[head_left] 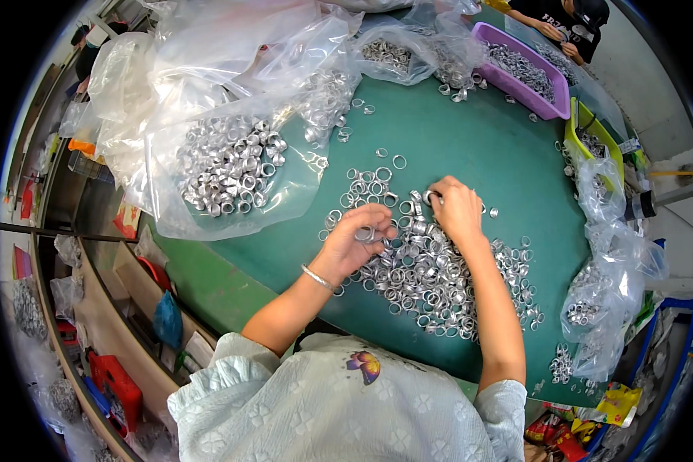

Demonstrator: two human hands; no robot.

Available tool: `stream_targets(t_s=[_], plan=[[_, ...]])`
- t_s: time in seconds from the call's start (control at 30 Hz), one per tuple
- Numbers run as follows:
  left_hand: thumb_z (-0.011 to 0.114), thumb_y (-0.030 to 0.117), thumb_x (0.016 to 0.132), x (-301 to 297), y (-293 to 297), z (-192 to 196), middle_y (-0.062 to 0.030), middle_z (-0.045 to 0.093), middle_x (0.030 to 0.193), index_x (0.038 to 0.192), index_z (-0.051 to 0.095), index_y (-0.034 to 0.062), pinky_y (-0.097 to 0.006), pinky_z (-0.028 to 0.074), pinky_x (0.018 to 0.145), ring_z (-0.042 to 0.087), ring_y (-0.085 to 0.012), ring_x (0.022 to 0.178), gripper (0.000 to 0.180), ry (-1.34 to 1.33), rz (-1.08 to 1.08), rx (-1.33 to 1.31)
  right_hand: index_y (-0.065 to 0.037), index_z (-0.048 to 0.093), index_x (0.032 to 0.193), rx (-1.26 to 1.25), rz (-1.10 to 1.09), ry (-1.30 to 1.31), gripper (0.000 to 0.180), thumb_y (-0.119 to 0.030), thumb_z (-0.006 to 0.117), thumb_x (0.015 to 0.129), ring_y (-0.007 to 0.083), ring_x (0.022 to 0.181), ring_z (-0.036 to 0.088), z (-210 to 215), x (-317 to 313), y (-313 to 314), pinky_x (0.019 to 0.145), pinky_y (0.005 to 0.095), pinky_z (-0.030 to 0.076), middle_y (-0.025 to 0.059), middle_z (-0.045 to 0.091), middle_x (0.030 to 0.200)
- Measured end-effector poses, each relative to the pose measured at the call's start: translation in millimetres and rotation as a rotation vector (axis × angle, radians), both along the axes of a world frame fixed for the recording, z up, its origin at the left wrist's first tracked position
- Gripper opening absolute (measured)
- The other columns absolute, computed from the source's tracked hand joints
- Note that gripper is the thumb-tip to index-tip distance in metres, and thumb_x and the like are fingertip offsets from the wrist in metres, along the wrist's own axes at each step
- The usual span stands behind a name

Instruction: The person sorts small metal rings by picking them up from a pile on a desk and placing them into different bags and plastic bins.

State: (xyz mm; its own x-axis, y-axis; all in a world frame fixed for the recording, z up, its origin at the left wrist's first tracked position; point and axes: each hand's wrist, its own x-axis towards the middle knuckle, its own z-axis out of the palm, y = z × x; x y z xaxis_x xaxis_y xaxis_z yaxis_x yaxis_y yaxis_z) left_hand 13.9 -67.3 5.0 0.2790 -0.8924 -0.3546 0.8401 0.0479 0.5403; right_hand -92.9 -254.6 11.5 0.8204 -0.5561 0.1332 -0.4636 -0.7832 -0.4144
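A loose heap of small silver metal rings (431, 281) lies on the green table (470, 146) in front of me. My left hand (358, 239) is curled around a short stack of the rings, held just above the heap's left edge; a thin bracelet sits on that wrist. My right hand (456, 208) rests at the heap's far edge and pinches a single ring between its fingertips. A few scattered rings (377, 177) lie beyond both hands.
A big clear plastic bag of rings (227, 165) lies at the left. More bags (393, 54) sit at the far side, and another bag (604, 285) at the right. A purple tray (550, 104) and a yellow-green tray (581, 123) hold rings. Another person's hands (554, 35) work at the top right.
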Motion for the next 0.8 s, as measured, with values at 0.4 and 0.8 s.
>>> stream_targets(t_s=[0.4, 0.8], plan=[[0.056, 0.019, 0.089, -39, 8, 23, -0.0086, 0.065, 0.095, 0.103, 0.064, 0.0011, -0.032, 0.049, 0.058, 0.061, -0.0151, 0.072, 0.024, -0.231, -0.194, 0.118, 0.000, 0.064, 0.094, 1.615, 0.007, -0.481, 0.014, -0.007, 0.063, 0.082, 0.0115, 0.060, 0.055, 34, -53, 32, 0.042, 0.0241, 0.041, 0.0062, 0.062, 0.082], [0.072, 0.022, 0.070, -16, -46, -1, -0.0087, 0.058, 0.078, 0.074, 0.067, 0.0090, -0.039, 0.048, 0.059, 0.062, -0.0285, 0.071, 0.014, -2.008, -0.211, 0.405, -0.002, 0.066, 0.070, -0.070, 0.009, 0.278, 0.022, -0.023, 0.072, 0.071, 0.0336, 0.072, 0.064, 16, -10, 40, 0.062, 0.0418, 0.051, 0.0137, 0.063, 0.085]])
